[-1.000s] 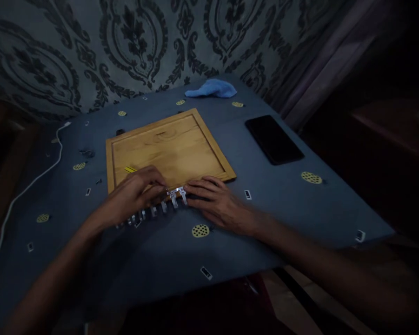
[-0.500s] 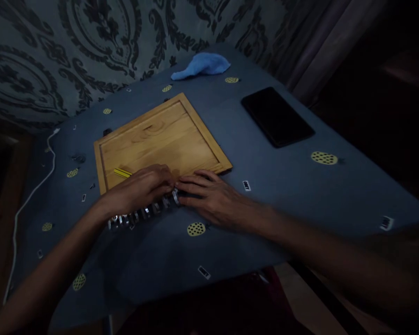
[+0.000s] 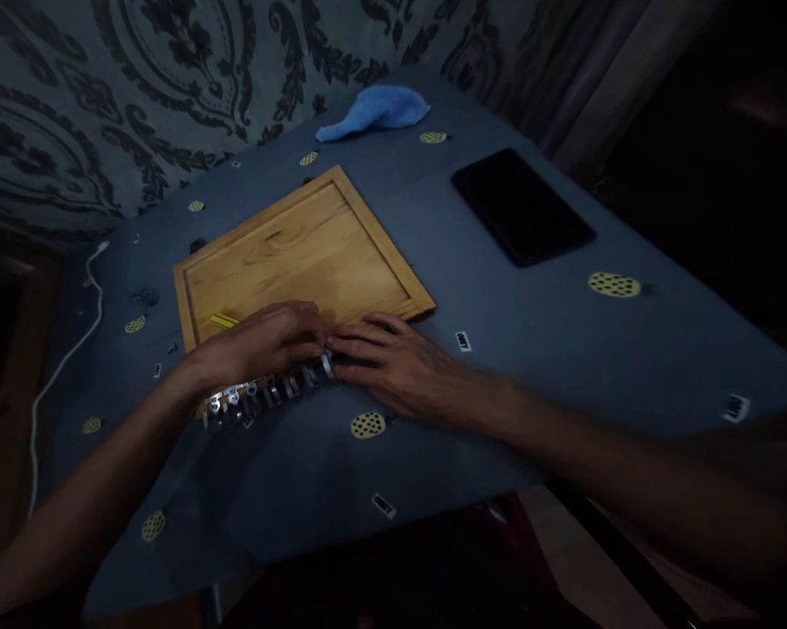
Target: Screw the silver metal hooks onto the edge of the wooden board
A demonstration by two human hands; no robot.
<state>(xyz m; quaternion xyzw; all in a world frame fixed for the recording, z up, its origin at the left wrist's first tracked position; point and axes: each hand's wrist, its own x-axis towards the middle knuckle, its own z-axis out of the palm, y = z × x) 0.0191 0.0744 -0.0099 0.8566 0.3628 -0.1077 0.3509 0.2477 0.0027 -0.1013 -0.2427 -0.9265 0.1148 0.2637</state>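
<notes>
A framed wooden board [image 3: 301,249] lies on the table, with a row of shiny metal hooks [image 3: 272,393] along its near edge. My left hand [image 3: 272,341] bends over that edge, fingertips pinched together near the end hook [image 3: 327,364]. Whatever sits between those fingertips is too small and dark to make out. My right hand [image 3: 406,371] lies beside the same hook, fingers stretched out and apart, their tips touching it and the board's edge. A yellow and black striped stick [image 3: 224,321] rests on the board, partly hidden behind my left wrist.
A black phone or tablet [image 3: 522,205] lies at the right, and a blue cloth [image 3: 376,112] at the back. Small dark pieces [image 3: 145,298] are left of the board. A white cable [image 3: 65,345] runs down the left side of the blue tablecloth [image 3: 288,489].
The view has shifted slightly. My left forearm has lifted a little, showing more of the hooks at the left end. Both hands stay at the end hook.
</notes>
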